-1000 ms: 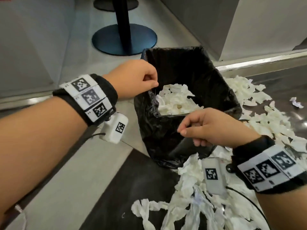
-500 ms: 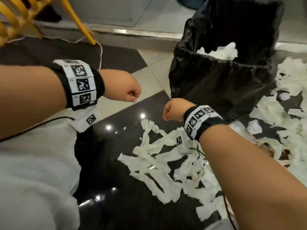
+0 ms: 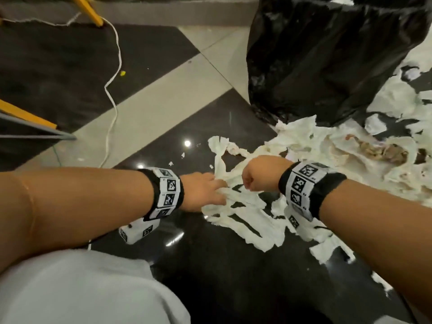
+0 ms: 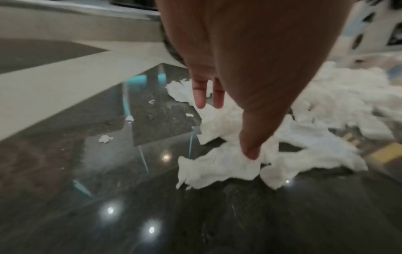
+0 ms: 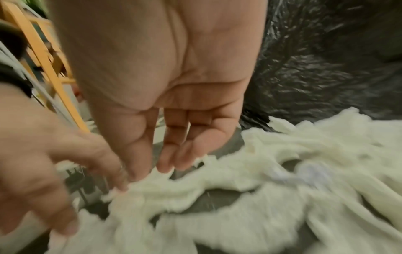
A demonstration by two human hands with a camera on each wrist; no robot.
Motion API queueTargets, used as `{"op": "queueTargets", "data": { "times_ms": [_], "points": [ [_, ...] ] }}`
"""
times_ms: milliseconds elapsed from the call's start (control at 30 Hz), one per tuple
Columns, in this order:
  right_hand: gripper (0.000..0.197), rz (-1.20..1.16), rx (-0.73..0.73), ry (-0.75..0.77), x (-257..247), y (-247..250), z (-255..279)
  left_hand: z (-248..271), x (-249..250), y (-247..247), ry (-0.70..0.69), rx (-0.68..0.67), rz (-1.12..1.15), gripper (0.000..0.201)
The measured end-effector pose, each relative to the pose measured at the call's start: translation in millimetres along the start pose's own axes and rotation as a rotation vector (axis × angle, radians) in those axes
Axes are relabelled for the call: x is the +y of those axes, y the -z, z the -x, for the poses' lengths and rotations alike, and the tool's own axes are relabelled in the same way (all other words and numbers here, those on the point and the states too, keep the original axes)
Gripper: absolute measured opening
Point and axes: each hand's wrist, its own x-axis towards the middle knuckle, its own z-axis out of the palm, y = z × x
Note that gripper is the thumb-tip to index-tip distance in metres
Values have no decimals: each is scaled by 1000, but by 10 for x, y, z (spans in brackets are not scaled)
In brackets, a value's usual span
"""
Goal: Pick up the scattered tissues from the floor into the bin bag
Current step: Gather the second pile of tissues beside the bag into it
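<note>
Both hands are down at the floor [image 3: 163, 113], starting a fresh gather: the left hand [image 3: 201, 192] has straight fingers [image 4: 250, 149] pressing onto the tissues [image 3: 243, 209], nothing pinched; the right hand [image 3: 259, 173] touches the same strips with relaxed, extended fingertips [image 5: 167, 163], not yet grasping. Next, I judge, both must curl round a bundle and lift it to the bin bag [image 3: 327, 54] standing just beyond. The strips nearest the hands run lengthwise roughly from the hands toward the bag.
</note>
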Motion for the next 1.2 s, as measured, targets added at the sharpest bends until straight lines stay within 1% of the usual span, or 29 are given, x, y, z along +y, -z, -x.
{"op": "queueTargets", "data": {
  "times_ms": [33,100,133,200,233,267,333,400,467,500,533,600,633,733,800,833,900,967,1000,1066,1133,1200],
  "points": [
    [18,-4,-18,-27,18,-94,18,-50,22,-90,17,15,-26,53],
    [12,-29,-27,-86,29,-256,37,-176,45,-311,21,18,-123,59],
    [12,-47,-17,-117,26,-332,45,-200,51,-371,-14,18,-109,55],
    [20,-70,39,-165,-7,-476,73,-171,38,-364,-36,-33,-22,40],
    [26,-83,79,-179,-38,-556,90,-138,5,-313,-13,-64,35,35],
    [35,-106,115,-185,-76,-654,111,-134,-36,-287,37,-55,147,32],
    [54,-134,116,-155,-194,-850,158,-110,-116,-199,137,52,358,26],
    [66,-65,12,-79,-313,-1026,164,-60,-202,-114,230,153,566,24],
    [64,52,-102,-31,-379,-1154,125,20,-246,-71,295,240,672,20],
    [59,96,-123,-23,-392,-1187,95,69,-255,-49,315,279,691,23],
    [50,116,-108,-11,-385,-1192,55,119,-256,-32,333,304,694,29],
    [29,100,-13,2,-370,-1097,-37,207,-285,-40,376,327,681,41],
    [25,50,55,-6,-356,-1005,-78,242,-301,-45,396,328,681,42],
    [23,-239,331,-120,-255,-643,-170,374,-353,-34,434,337,664,30],
    [24,-400,490,-197,-166,-418,-198,425,-382,-54,440,331,623,30],
    [29,-460,535,-233,-116,-339,-210,436,-395,-60,432,318,591,30],
    [35,-492,562,-292,-24,-247,-242,448,-403,-62,419,289,527,27],
    [36,-451,511,-339,59,-256,-293,466,-394,-69,412,264,506,30],
    [40,-405,452,-367,91,-291,-318,481,-382,-65,411,259,507,30],
    [49,-245,277,-403,132,-418,-366,494,-361,-68,404,280,504,25],
    [42,-89,153,-396,149,-535,-391,494,-344,-64,414,274,501,21],
    [32,-16,123,-354,170,-551,-402,498,-326,-27,450,244,481,18]
  ]
}}
